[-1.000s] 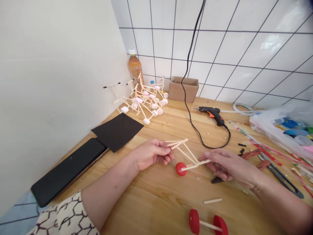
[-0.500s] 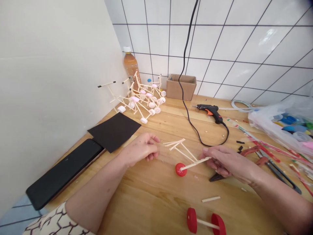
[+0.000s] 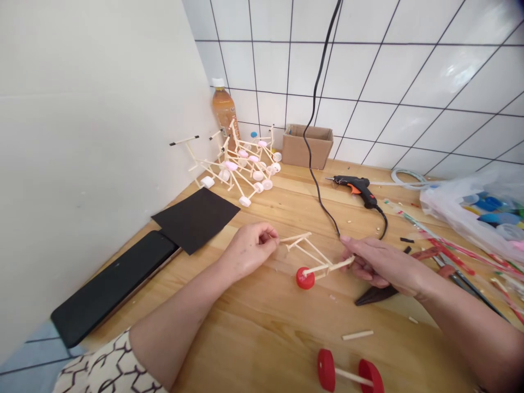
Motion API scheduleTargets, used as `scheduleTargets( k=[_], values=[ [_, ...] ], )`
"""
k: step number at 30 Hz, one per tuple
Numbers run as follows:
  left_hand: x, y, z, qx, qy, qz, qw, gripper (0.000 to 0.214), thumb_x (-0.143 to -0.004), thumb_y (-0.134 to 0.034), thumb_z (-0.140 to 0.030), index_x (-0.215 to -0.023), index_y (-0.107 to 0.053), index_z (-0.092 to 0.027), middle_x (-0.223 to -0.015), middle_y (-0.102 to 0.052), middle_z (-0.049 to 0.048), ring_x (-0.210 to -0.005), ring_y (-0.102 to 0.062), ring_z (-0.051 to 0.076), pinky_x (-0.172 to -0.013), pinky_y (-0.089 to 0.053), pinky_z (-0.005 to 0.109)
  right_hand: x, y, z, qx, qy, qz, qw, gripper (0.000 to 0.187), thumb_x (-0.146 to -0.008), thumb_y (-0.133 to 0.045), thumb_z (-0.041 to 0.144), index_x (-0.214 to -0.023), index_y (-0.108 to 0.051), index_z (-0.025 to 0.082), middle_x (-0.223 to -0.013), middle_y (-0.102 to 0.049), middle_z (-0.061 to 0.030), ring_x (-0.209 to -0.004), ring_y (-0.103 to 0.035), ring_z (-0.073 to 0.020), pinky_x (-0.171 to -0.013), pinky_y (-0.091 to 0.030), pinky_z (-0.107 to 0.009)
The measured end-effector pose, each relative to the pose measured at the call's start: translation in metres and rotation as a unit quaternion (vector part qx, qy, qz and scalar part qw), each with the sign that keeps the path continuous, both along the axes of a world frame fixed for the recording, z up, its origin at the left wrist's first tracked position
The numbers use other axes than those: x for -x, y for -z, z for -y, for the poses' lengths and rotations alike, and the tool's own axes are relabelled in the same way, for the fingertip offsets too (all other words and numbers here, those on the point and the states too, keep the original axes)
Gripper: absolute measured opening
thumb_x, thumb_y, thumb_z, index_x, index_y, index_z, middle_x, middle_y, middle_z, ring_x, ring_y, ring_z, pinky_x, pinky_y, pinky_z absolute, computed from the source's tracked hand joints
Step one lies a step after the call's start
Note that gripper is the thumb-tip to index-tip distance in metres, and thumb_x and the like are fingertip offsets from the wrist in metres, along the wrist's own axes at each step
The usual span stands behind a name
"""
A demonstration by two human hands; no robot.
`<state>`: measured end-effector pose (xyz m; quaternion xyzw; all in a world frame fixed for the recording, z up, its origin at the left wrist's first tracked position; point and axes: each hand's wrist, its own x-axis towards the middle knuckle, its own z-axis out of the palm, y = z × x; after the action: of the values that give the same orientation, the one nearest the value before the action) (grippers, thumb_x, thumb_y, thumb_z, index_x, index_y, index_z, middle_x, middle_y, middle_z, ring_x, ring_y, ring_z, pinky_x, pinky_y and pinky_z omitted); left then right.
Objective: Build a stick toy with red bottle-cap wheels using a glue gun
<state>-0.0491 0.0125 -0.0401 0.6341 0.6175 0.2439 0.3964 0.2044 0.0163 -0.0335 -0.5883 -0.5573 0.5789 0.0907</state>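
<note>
Evidently both hands share the support of one thin frame of pale wooden sticks (image 3: 328, 267), which sits between them over the brown, wood-grained tabletop (image 3: 245, 338). From its middle, the left hand (image 3: 254, 250) lies towards nine o'clock, thumb and fingertips drawn together; they appear to pinch the narrow end of the sticks, though the contact itself is too small to be sure of. The right hand (image 3: 374, 267), towards three o'clock, grips the far tip of the cross stick between thumb and curled fingers; whether anything else hides behind them cannot be told. Gripping at opposite ends probably stops so light a piece from twisting, and leaves its joints uncovered. A round red plastic cap (image 3: 305, 278) sits on the cross stick's other end, at about eight o'clock.

At four o'clock, dark-nosed pliers with red handles (image 3: 379, 295) lie partly under the right hand, presumably parked within easy reach. A black glue gun with an orange trigger (image 3: 355, 187) rests at one o'clock, its nozzle pointing away from both hands, perhaps for safety. At five o'clock, two red caps joined by a wooden stick (image 3: 352, 376) lie apart, well out of the hands' way.
</note>
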Motion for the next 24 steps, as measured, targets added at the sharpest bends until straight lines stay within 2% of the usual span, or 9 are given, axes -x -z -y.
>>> scheduleTargets(
  k=[8, 14, 16, 20, 24],
  values=[
    [-0.002, 0.009, 0.000, -0.047, 0.000, -0.010, 0.999, 0.017, -0.076, -0.052, -0.027, -0.080, -0.063, -0.014, -0.065, -0.059, 0.0010, -0.058, -0.050, 0.013, -0.055, -0.038, 0.023, 0.002, -0.003, -0.002, 0.020, -0.014, -0.013, 1.000, 0.060, -0.080, -0.031, 0.068, -0.065, -0.055, 0.015, -0.036, -0.034, 0.0070, -0.031, -0.019, -0.0041, -0.034, -0.012, -0.019],
    [-0.003, 0.012, -0.002, -0.073, 0.004, -0.010, 0.997, 0.017, -0.076, -0.053, -0.027, -0.080, -0.064, -0.015, -0.067, -0.062, 0.0015, -0.060, -0.052, 0.013, -0.058, -0.040, 0.023, -0.004, -0.008, -0.003, -0.032, -0.052, 0.053, 0.997, 0.064, -0.080, -0.026, 0.070, -0.075, -0.060, 0.015, -0.039, -0.039, 0.0053, -0.033, -0.029, -0.0065, -0.036, -0.020, -0.021],
    [-0.004, 0.011, -0.005, -0.080, 0.007, -0.009, 0.997, 0.015, -0.076, -0.055, -0.026, -0.079, -0.065, -0.015, -0.068, -0.062, 0.0014, -0.059, -0.051, 0.012, -0.057, -0.039, 0.023, -0.007, -0.013, -0.005, -0.079, -0.066, 0.085, 0.991, 0.060, -0.081, -0.028, 0.067, -0.074, -0.061, 0.017, -0.043, -0.041, 0.0042, -0.037, -0.034, -0.0079, -0.039, -0.025, -0.022],
    [-0.005, 0.009, -0.012, -0.093, 0.022, 0.012, 0.995, 0.010, -0.073, -0.057, -0.022, -0.075, -0.065, -0.015, -0.068, -0.063, 0.0010, -0.060, -0.051, 0.012, -0.058, -0.040, 0.022, -0.003, -0.024, -0.011, -0.246, -0.093, 0.139, 0.955, 0.041, -0.083, -0.044, 0.053, -0.065, -0.057, 0.020, -0.053, -0.047, 0.0016, -0.049, -0.040, -0.0112, -0.047, -0.030, -0.025],
    [-0.004, 0.010, -0.017, -0.091, 0.052, 0.034, 0.994, 0.006, -0.071, -0.059, -0.017, -0.071, -0.064, -0.015, -0.070, -0.063, 0.0011, -0.062, -0.053, 0.012, -0.058, -0.042, 0.022, 0.019, -0.029, -0.018, -0.357, -0.135, 0.148, 0.913, 0.017, -0.080, -0.052, 0.033, -0.077, -0.062, 0.020, -0.072, -0.060, -0.0027, -0.066, -0.052, -0.0158, -0.060, -0.039, -0.027]
  ],
)
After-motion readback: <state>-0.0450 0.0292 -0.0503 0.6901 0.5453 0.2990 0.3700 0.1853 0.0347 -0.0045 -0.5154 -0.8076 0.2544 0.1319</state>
